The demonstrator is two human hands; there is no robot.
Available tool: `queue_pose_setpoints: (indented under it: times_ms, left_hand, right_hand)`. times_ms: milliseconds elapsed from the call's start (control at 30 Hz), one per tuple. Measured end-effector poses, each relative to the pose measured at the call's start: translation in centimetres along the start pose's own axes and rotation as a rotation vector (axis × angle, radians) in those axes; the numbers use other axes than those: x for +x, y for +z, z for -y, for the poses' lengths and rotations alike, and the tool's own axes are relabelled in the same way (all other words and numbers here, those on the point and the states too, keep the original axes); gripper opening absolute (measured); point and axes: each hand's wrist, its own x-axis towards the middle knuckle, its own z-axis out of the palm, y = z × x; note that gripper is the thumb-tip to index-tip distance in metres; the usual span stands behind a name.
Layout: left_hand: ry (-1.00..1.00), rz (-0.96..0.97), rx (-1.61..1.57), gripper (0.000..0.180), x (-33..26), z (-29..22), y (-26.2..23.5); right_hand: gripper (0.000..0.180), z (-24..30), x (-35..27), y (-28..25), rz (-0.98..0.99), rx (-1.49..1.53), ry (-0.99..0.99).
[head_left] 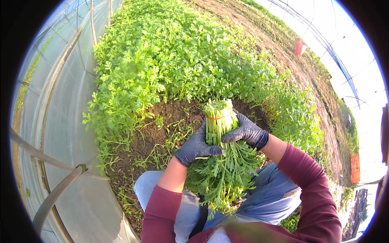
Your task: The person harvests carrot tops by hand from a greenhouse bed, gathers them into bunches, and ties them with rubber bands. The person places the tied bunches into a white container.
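Note:
Between my two gloved hands I hold a thick bunch of leafy greens (225, 162). Its cut pale stems point away from me, and the feathery leaves hang down toward my lap. A red band (219, 117) circles the stems near their cut ends. My left hand (196, 148), in a dark glove, grips the left side with the thumb laid across the front. On the opposite side my right hand (248, 131) wraps round the stems, its thumb across them as well. The fingers behind the bunch are hidden.
Dense uncut greens (174, 52) grow beyond the bunch. Bare soil (162, 129) with scattered trimmings lies just in front of me. At left runs a plastic sheet wall (89, 162) with a bent pipe (60, 194). A red container (300, 47) and an orange crate (355, 169) stand at right.

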Motion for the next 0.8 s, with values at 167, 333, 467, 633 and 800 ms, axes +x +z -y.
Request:
queue_pose_setpoints:
  times_ms: [167,333,467,633,800]
  left_hand:
    - [0.068,-0.170,-0.022,0.090,-0.5,1.4,1.6]
    - [0.161,-0.222,-0.120,0.078,-1.0,1.9,1.9]
    - [0.171,-0.191,-0.171,0.081,-0.9,2.6,0.4]
    - [0.142,0.009,-0.328,0.060,-0.9,2.7,0.0]
    - [0.020,-0.075,-0.431,0.064,-1.2,2.2,1.3]
  right_hand:
    - [0.106,-1.0,-0.3,2.3,0.036,0.053,-0.089]
    - [0.113,-0.8,-0.5,3.5,0.044,-0.144,-0.273]
    - [0.115,1.1,-1.3,3.9,0.111,-0.088,-0.170]
    - [0.046,5.1,-2.3,3.1,-0.196,-0.805,-0.669]
    - [0.022,5.4,-1.8,3.0,-0.234,-1.778,-1.007]
